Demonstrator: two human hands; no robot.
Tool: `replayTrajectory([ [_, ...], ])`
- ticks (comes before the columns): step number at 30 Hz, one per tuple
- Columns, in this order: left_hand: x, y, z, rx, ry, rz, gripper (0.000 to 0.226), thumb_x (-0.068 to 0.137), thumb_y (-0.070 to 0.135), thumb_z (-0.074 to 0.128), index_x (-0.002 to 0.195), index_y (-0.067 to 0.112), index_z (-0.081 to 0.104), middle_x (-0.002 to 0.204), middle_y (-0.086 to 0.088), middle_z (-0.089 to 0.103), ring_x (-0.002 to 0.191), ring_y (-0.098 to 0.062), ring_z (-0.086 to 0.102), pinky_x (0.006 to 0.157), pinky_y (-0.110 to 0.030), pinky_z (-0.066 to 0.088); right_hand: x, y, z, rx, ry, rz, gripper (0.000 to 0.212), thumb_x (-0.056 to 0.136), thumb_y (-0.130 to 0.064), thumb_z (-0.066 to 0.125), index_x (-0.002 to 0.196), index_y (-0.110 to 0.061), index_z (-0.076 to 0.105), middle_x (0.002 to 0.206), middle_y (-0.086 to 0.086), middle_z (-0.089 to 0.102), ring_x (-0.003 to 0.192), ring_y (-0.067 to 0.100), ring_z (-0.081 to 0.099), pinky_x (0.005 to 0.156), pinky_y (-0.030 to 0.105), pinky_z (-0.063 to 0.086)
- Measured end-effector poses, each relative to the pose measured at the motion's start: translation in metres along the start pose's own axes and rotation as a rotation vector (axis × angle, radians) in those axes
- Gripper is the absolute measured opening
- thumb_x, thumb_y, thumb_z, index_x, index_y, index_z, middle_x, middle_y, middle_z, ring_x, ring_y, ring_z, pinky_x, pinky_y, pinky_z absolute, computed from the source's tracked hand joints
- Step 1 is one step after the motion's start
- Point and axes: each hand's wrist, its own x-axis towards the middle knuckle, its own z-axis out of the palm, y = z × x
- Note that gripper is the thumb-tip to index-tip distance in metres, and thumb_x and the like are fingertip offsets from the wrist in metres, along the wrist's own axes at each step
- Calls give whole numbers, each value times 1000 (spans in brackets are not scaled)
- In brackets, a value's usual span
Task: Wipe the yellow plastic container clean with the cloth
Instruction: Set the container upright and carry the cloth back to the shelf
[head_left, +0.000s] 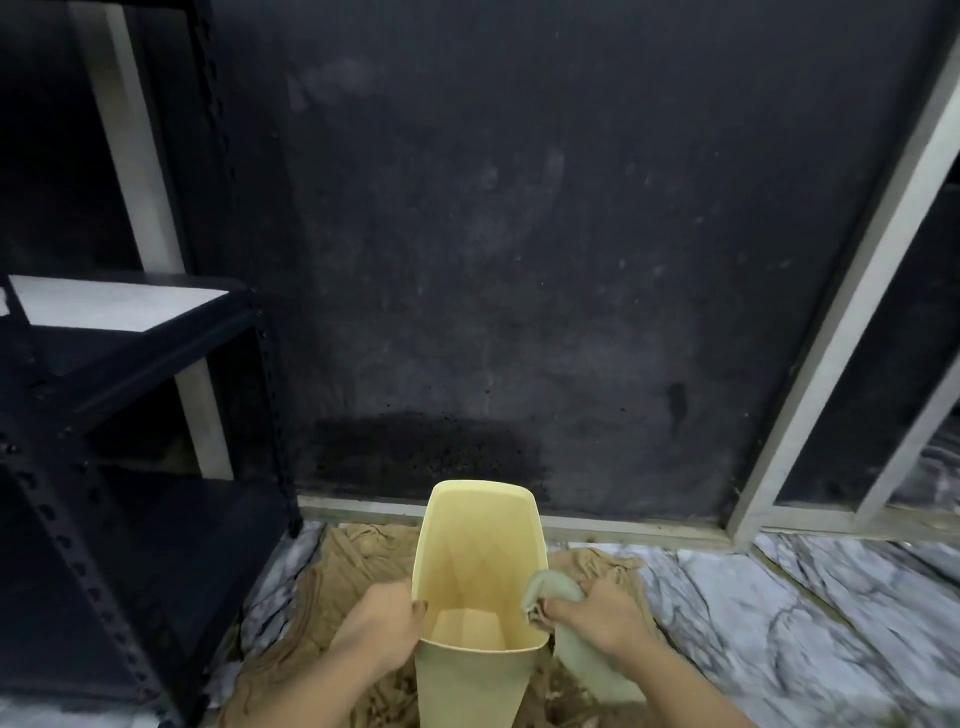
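A tall pale yellow plastic container (480, 566) stands open-topped at the bottom centre, and I look down into its empty inside. My left hand (384, 621) grips its left wall, thumb hooked over the rim. My right hand (597, 616) holds a bunched pale green-grey cloth (553, 592) pressed against the outside of the container's right wall; more of the cloth hangs below that hand. The container's base is out of sight.
A crumpled brown fabric (332, 566) lies on the marbled floor (779, 623) under the container. A black metal shelf rack (140, 395) stands at the left. A dark wall panel (519, 260) with a pale frame (852, 322) rises just behind.
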Motion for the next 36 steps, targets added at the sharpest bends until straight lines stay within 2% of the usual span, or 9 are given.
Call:
replayTrajectory([
  [3, -9, 9, -25, 72, 2, -7, 27, 90, 20, 36, 68, 25, 50, 81, 3, 56, 75, -17, 56, 63, -26, 42, -13, -13, -19, 55, -17, -30, 20, 74, -25, 72, 84, -9, 66, 90, 8, 69, 83, 21, 65, 73, 31, 53],
  [5, -18, 17, -45, 124, 50, 6, 28, 88, 17, 36, 63, 23, 46, 78, 3, 56, 73, -18, 55, 62, -26, 40, -27, -27, -35, 26, -4, -62, 24, 74, -25, 71, 85, -4, 66, 89, 10, 69, 81, 23, 65, 69, 30, 52],
  [7, -31, 27, -66, 174, 123, 28, 24, 87, 21, 37, 68, 20, 51, 83, 2, 59, 75, -20, 55, 64, -27, 42, -44, -41, -51, -69, 38, -109, 24, 73, -27, 71, 71, -6, 59, 75, 7, 60, 68, 20, 57, 55, 26, 41],
  [10, -57, 42, -98, 193, 197, 88, 25, 87, 26, 38, 90, 22, 63, 100, -1, 67, 87, -24, 62, 75, -32, 52, -72, -64, -71, -218, 137, -181, 39, 71, -34, 71, 56, -12, 43, 60, 0, 45, 54, 14, 43, 46, 28, 29],
  [13, -82, 53, -126, 263, 183, 140, 31, 89, 34, 41, 107, 26, 64, 117, -2, 65, 98, -23, 60, 86, -35, 51, -99, -82, -85, -353, 178, -251, 35, 70, -41, 71, 69, -12, 51, 73, 2, 55, 65, 17, 51, 56, 29, 38],
  [19, -124, 68, -152, 478, 94, 195, 64, 82, 53, 49, 136, 20, 43, 142, -4, 47, 126, -25, 47, 101, -41, 44, -139, -99, -92, -555, 195, -375, 47, 71, -44, 71, 98, -6, 62, 97, 10, 65, 82, 24, 57, 69, 32, 47],
  [27, -118, 83, -152, 524, 44, 218, 65, 81, 52, 50, 137, 21, 40, 140, -3, 49, 121, -25, 50, 97, -42, 46, -125, -108, -95, -555, 152, -404, 44, 70, -44, 74, 96, -10, 64, 82, 3, 59, 77, 20, 56, 61, 29, 41],
  [33, -24, 84, -139, 521, -22, 196, 61, 80, 52, 49, 133, 21, 47, 134, -2, 54, 115, -25, 54, 93, -41, 49, -28, -115, -86, -584, 107, -361, 40, 70, -44, 73, 91, -11, 63, 79, 2, 58, 71, 18, 54, 54, 28, 40],
  [36, 37, 83, -135, 486, -83, 199, 66, 78, 53, 50, 136, 23, 44, 141, -1, 50, 123, -25, 51, 98, -40, 46, 31, -121, -84, -597, 65, -303, 37, 70, -45, 71, 88, -13, 62, 74, -1, 55, 70, 17, 55, 53, 27, 41],
])
